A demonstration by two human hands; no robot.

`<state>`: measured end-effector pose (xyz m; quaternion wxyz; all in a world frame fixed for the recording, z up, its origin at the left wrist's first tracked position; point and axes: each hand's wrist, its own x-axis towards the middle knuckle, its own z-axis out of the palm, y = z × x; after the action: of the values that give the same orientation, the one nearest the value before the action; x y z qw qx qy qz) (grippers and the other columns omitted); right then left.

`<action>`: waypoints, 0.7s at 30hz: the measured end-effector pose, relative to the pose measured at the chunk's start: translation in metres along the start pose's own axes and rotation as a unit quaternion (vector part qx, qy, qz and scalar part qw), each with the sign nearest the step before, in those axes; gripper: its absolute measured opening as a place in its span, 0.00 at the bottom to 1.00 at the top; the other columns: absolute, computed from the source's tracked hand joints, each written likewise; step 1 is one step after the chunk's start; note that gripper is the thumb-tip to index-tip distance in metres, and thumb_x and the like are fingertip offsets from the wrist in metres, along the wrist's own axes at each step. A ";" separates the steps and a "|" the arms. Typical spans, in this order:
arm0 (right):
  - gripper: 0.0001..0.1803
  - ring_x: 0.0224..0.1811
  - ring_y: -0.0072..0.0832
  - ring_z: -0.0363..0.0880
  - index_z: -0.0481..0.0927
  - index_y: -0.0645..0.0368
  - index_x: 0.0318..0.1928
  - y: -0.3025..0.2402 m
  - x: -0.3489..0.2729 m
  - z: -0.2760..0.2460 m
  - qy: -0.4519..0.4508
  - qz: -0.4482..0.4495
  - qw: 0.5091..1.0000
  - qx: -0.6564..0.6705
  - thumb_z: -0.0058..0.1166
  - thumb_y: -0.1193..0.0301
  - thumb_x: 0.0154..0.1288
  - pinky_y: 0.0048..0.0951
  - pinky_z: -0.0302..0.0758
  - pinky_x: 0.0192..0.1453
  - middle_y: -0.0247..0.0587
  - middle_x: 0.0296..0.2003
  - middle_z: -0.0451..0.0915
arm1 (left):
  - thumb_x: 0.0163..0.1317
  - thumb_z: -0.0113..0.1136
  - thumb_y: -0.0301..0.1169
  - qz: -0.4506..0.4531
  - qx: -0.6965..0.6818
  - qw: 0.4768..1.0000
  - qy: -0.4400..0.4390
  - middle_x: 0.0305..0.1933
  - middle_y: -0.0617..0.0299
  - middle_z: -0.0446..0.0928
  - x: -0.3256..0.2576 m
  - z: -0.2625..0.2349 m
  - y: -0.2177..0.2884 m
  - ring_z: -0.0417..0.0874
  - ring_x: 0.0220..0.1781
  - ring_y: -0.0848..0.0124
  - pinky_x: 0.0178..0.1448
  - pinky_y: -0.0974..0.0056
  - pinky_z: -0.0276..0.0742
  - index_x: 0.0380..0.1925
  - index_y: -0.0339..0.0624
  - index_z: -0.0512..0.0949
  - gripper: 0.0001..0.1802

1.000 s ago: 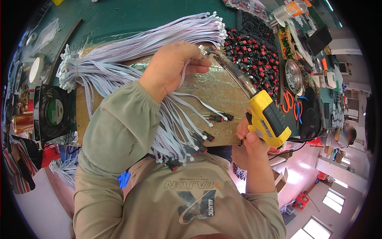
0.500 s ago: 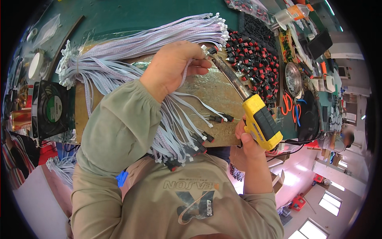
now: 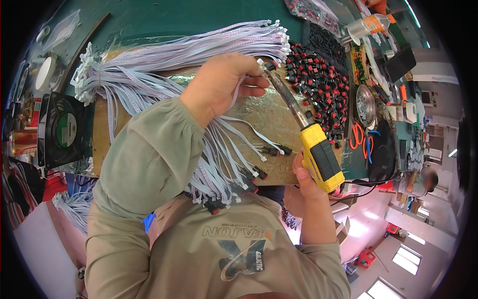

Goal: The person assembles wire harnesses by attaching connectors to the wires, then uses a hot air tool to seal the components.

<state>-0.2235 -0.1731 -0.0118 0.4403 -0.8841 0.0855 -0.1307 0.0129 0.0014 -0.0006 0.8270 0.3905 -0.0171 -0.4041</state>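
My left hand (image 3: 219, 82) is closed around the end of a white ribbon cable (image 3: 237, 90), pinching it near a small white plug (image 3: 260, 63). A small black connector (image 3: 271, 66) sits beside that plug. In my right hand (image 3: 309, 183) is a yellow and black soldering iron (image 3: 321, 157), its metal barrel slanting up and left. The barrel's tip ends at the fingers of my left hand; the exact contact is hidden. Under my left wrist more ribbon cables (image 3: 209, 174) fan out, several ending in black connectors (image 3: 271, 150).
A thick bundle of ribbon cables (image 3: 199, 45) lies behind my left hand. To the right is a heap of black and red connectors (image 3: 318, 89). Past it are a metal bowl (image 3: 366, 105) and orange-handled scissors (image 3: 356, 137). A black fan (image 3: 62, 130) stands at the left edge.
The soldering iron's handle and my right hand have shifted slightly left and down, while the tip stays by my left fingers. My left hand keeps its pinch. The whole view has shifted slightly.
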 end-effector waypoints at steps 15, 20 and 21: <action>0.16 0.31 0.39 0.77 0.77 0.58 0.39 0.006 -0.002 -0.001 -0.009 -0.022 1.000 -0.015 0.61 0.65 0.52 0.35 0.73 0.35 0.39 0.31 0.77 | 0.55 0.57 0.23 0.003 -0.008 1.000 0.001 0.34 0.56 0.77 -0.001 0.002 -0.001 0.81 0.36 0.64 0.42 0.61 0.82 0.30 0.34 0.76 0.03; 0.16 0.30 0.37 0.77 0.77 0.59 0.39 0.011 -0.003 0.000 0.000 -0.021 1.000 -0.014 0.62 0.65 0.51 0.33 0.73 0.34 0.40 0.30 0.77 | 0.55 0.57 0.23 0.006 0.002 1.000 0.002 0.34 0.56 0.77 -0.001 0.001 0.000 0.82 0.36 0.64 0.42 0.61 0.82 0.30 0.34 0.76 0.03; 0.16 0.30 0.37 0.77 0.77 0.59 0.39 0.010 -0.003 -0.001 0.000 -0.021 1.000 -0.014 0.62 0.65 0.51 0.33 0.73 0.34 0.40 0.30 0.77 | 0.55 0.57 0.23 0.007 0.002 1.000 0.002 0.34 0.56 0.77 -0.001 0.001 0.001 0.82 0.36 0.64 0.42 0.61 0.82 0.30 0.34 0.76 0.03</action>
<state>-0.2266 -0.1789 -0.0193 0.4249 -0.8919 0.0684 -0.1389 0.0121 0.0019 0.0008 0.8288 0.3928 -0.0192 -0.3980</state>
